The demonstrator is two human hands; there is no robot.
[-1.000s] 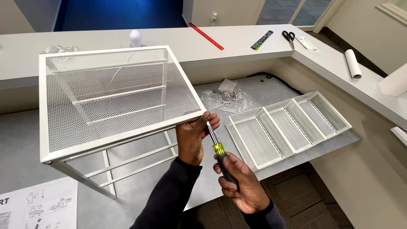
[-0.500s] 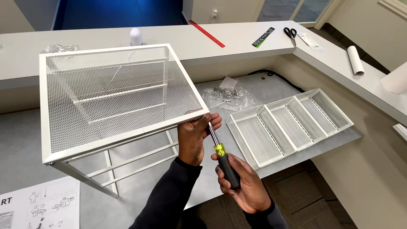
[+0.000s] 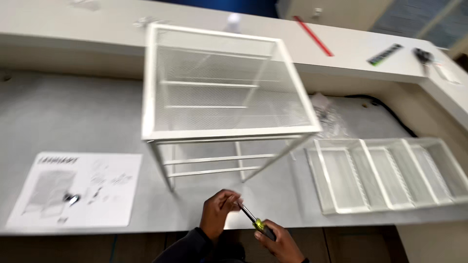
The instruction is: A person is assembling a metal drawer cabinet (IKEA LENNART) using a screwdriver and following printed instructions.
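Observation:
A white mesh-sided metal frame (image 3: pixel 219 92) stands on the grey table (image 3: pixel 73 122). In front of it, near the table's front edge, my right hand (image 3: pixel 280 241) grips the yellow and black handle of a screwdriver (image 3: pixel 254 220). My left hand (image 3: pixel 220 214) is closed with its fingers pinched around the tip of the screwdriver's metal shaft. Both hands are low in the view, apart from the frame.
A sheet of assembly instructions (image 3: pixel 73 187) lies at the left with a small metal part on it. A white divided wire tray (image 3: pixel 390 173) lies at the right. A clear bag of parts (image 3: pixel 326 114) sits behind it. A red strip, scissors and tools lie on the raised counter.
My hands came away from the frame's corner and dropped toward the table's front edge. The view swung left and pulled back, showing the whole frame and the instruction sheet.

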